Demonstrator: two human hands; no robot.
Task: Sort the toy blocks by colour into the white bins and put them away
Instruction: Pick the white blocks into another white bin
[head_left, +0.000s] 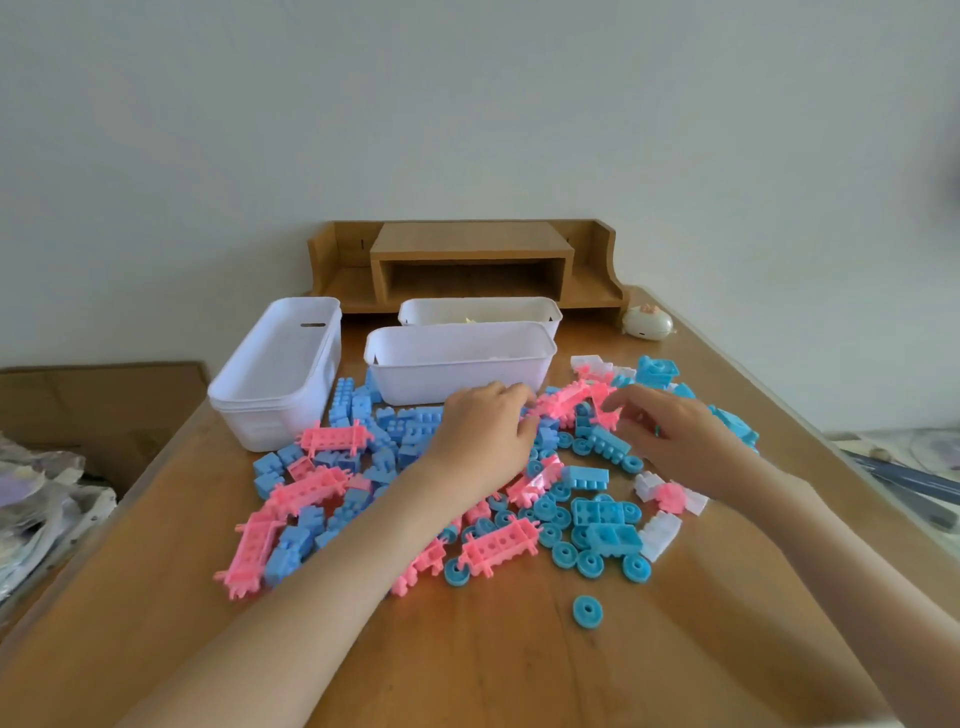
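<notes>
A heap of blue, pink and a few clear-white toy blocks (415, 467) covers the middle of the wooden table (467, 649), with several blue wheels (587, 613) at its near side. Three white bins stand behind it: stacked ones on the left (275, 384), one in the middle (457, 364), one further back (483, 310). My left hand (483, 431) lies palm down on the heap in front of the middle bin, fingers curled among blue blocks. My right hand (670, 436) hovers over the pink pieces (566, 397), fingers loosely bent; whether it holds anything is hidden.
A wooden desk shelf (467, 265) stands against the wall behind the bins. A small cream gadget (647, 322) lies at the back right. A cardboard box (98, 410) and bags sit left of the table; more clutter lies to the right.
</notes>
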